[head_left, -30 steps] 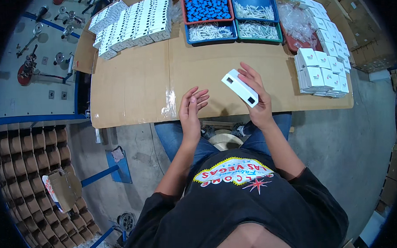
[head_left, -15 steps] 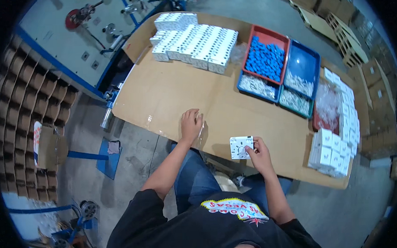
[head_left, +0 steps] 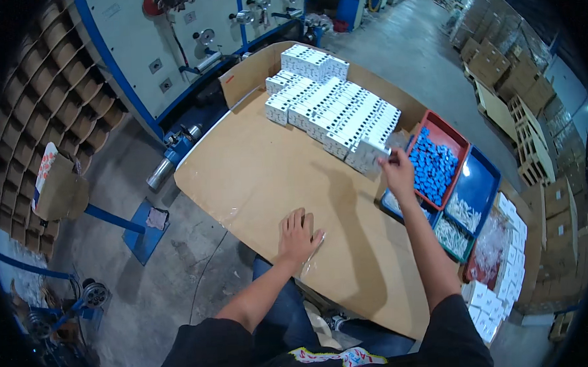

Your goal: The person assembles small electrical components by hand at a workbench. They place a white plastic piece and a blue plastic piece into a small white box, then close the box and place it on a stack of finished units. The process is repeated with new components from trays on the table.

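Rows of small boxes (head_left: 333, 109) stand along the far side of the table (head_left: 267, 178), a single box (head_left: 371, 155) in the right hand (head_left: 396, 169) at their right end. Rightward follow trays of small parts (head_left: 481, 180), plastic bags (head_left: 490, 244), then further boxes (head_left: 511, 266). The left hand (head_left: 299, 238) is at the near edge.

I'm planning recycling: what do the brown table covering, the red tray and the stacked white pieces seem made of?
Brown table covering: likely cardboard, matte, given its dull tan surface and upturned flap.
Red tray: probably smooth plastic; its rim looks moulded.
Stacked white pieces: smooth, crisp-edged; perhaps plastic, though coated card remains possible.
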Tool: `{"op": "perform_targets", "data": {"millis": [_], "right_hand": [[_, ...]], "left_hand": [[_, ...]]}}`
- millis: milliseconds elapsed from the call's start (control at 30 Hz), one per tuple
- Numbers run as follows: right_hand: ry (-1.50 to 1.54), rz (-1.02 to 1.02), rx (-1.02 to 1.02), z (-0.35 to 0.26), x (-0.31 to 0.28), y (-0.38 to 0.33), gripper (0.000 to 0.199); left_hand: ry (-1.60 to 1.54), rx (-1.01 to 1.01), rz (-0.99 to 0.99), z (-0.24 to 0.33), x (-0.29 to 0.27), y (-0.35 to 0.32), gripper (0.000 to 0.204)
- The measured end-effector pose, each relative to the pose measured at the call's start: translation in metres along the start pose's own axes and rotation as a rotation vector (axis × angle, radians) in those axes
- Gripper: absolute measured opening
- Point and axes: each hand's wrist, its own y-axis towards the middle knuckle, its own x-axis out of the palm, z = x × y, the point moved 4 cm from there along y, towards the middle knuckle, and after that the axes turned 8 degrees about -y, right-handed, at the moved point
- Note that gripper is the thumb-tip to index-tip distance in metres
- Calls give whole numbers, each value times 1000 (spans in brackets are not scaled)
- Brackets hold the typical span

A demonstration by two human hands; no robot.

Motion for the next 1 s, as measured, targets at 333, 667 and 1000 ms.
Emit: {"op": "perform_targets", "data": {"millis": [333, 667, 1000], "right_hand": [[-139, 230, -113, 40, 121, 241, 36], [-289, 299, -157, 31, 187, 329, 30], [-281, 283, -154, 35, 202, 345, 29]], "left_hand": [[-12, -37, -79, 2, -4, 11, 65], [3, -28, -66, -3, -3, 14, 66], [-26, -59, -74, -5, 5, 16, 64]]}}
